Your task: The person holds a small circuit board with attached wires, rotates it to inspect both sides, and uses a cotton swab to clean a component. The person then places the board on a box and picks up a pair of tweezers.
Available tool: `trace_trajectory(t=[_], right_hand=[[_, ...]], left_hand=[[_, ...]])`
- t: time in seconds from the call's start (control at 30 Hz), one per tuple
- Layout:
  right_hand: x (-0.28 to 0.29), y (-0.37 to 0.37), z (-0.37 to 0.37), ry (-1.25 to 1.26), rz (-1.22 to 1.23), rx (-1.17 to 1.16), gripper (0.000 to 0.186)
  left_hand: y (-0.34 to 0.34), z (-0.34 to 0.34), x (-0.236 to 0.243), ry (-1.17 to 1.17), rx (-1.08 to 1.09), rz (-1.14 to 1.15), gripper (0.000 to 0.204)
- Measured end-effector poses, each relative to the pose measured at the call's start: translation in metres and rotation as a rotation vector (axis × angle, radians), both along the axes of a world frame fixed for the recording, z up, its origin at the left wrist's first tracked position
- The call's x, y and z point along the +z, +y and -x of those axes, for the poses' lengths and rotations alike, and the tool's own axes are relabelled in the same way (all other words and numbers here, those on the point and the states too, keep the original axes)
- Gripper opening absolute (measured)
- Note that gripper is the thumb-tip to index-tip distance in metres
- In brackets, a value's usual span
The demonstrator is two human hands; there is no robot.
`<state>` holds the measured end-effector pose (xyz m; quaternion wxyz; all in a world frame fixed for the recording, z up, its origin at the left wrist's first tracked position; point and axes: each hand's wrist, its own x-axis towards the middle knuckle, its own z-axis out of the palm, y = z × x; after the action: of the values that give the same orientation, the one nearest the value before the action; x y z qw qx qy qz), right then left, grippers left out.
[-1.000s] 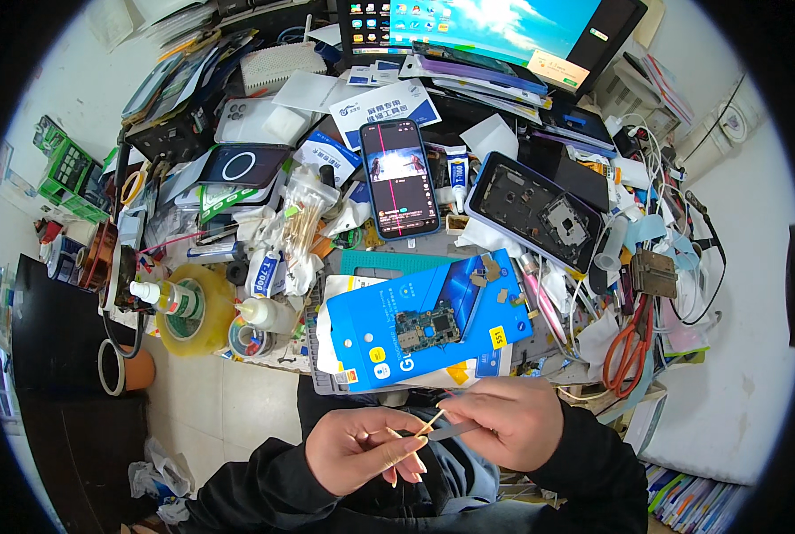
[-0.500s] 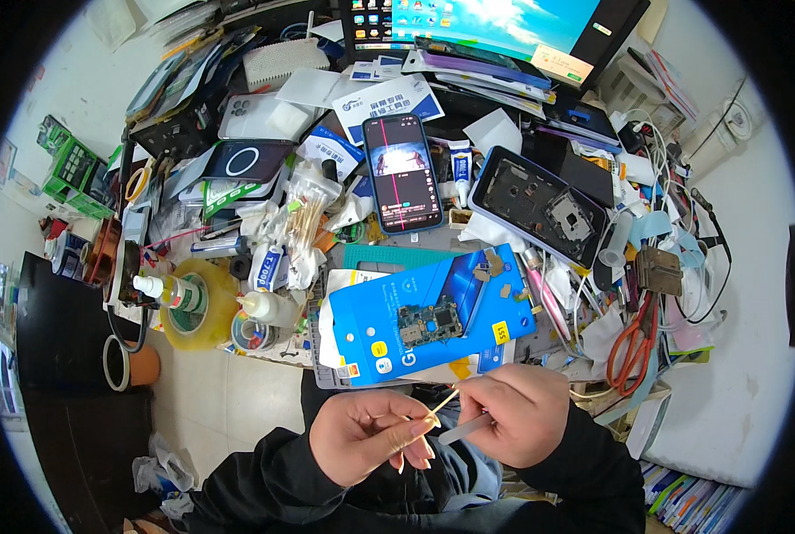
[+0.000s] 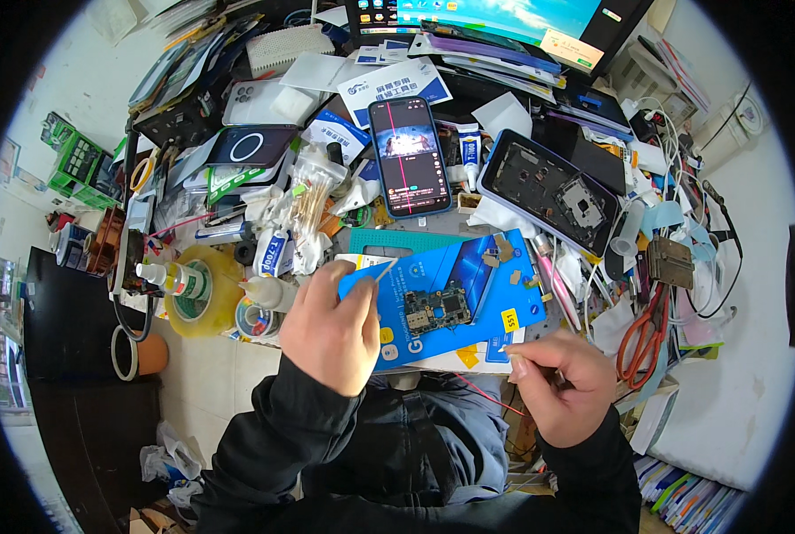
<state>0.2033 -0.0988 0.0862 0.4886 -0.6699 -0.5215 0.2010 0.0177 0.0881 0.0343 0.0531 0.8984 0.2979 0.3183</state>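
My left hand (image 3: 330, 327) hovers over the left end of a blue flat box (image 3: 486, 307), closed in a pinch on a thin pale stick (image 3: 387, 270) whose tip points up and right. On the box lies a bare phone circuit board (image 3: 437, 308), just right of that hand. Off the box's near right corner, my right hand (image 3: 564, 383) is also closed, thumb against forefinger. A tiny whitish bit (image 3: 504, 350) shows at its fingertips, too small to name. Small loose metal pieces (image 3: 501, 249) rest near the box's far right corner.
Behind the box stands a lit phone (image 3: 411, 160). An opened phone housing (image 3: 553, 196) lies to its right, near red-handled scissors (image 3: 644, 343). Bagged cotton swabs (image 3: 311, 196), a white bottle (image 3: 271, 292) and a yellow tape roll (image 3: 206, 298) crowd the left. A monitor (image 3: 495, 27) is at the back.
My hands have moved apart from their joint hold over my lap. The left rose over the box, the right shifted rightward. The grey flat tool at my right hand no longer shows.
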Motion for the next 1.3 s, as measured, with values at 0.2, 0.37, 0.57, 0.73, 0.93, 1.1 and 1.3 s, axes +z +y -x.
trace_trajectory(t=[0.2,0.37,0.57,0.73,0.93,1.1,1.3], right_hand=[[0.005,-0.007,0.006,0.249,0.088,-0.014,0.014],[-0.002,-0.010,0.013,0.645,0.274,0.131,0.017],[-0.017,-0.003,0.030,0.887,0.255,0.218,0.012],[-0.017,0.002,0.035,1.004,0.317,0.176,0.016],[-0.023,0.003,0.047,1.061,0.320,0.139,0.017],[-0.021,0.008,0.052,1.065,0.313,0.173,0.018],[-0.010,0.017,0.056,0.999,0.364,0.242,0.022]], left_hand=[[-0.012,-0.012,0.023,-0.007,-0.051,0.180,0.032],[-0.059,0.010,0.028,-0.259,-0.531,0.580,0.043],[-0.062,0.022,0.016,-0.342,-0.590,0.658,0.036],[-0.063,0.029,0.021,-0.370,-0.519,0.714,0.034],[-0.060,0.035,0.020,-0.323,-0.494,0.514,0.036],[-0.061,0.035,0.019,-0.291,-0.430,0.494,0.035],[-0.064,0.050,0.009,-0.384,-0.347,0.660,0.022]])
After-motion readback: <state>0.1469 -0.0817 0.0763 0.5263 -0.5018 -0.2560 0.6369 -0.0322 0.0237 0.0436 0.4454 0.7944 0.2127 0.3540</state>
